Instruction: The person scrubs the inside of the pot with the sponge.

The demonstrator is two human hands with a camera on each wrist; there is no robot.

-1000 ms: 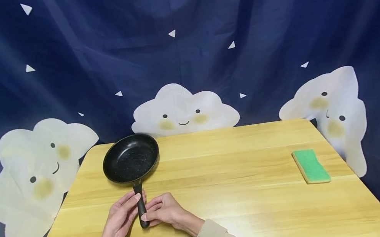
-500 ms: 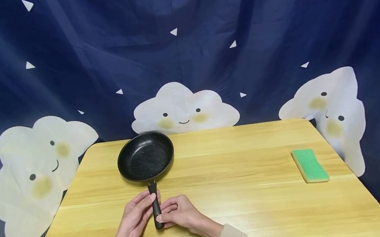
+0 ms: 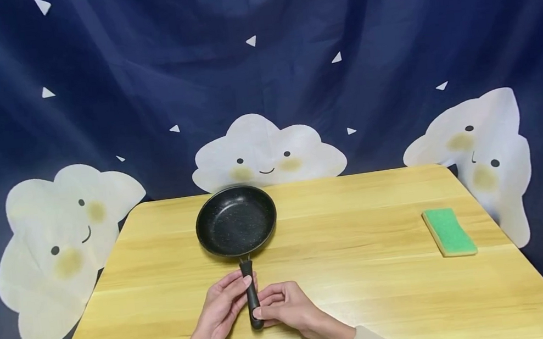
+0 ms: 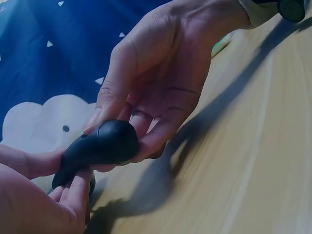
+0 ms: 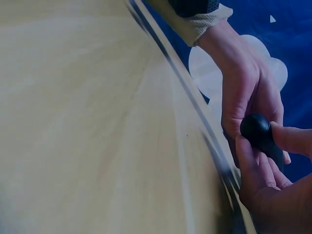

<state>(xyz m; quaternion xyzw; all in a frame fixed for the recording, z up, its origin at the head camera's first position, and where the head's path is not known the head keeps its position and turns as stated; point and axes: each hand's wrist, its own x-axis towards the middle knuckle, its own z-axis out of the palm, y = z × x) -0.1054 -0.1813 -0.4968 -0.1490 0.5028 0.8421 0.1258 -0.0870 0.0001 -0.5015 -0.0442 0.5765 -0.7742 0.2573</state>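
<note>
A black frying pan (image 3: 236, 223) with a speckled inside is in the head view, left of the table's middle, its bowl toward the far edge. Its black handle (image 3: 250, 290) points back at the person. My left hand (image 3: 221, 307) grips the handle near the pan, thumb on top and fingers behind. Closer to the handle's end, my right hand (image 3: 288, 308) pinches it between thumb and fingers. In the left wrist view the rounded handle end (image 4: 117, 141) shows between both hands. The right wrist view shows the same handle end (image 5: 255, 127). Whether the pan touches the table cannot be told.
A green-topped sponge (image 3: 449, 232) lies on the right side of the wooden table (image 3: 358, 237). Behind the table hangs a dark blue curtain (image 3: 292, 79) with white clouds and small triangles.
Both hands have moved to the right together, carrying the frying pan from the table's left side toward its middle. Their hold on the handle looks the same. The sponge stays on the table.
</note>
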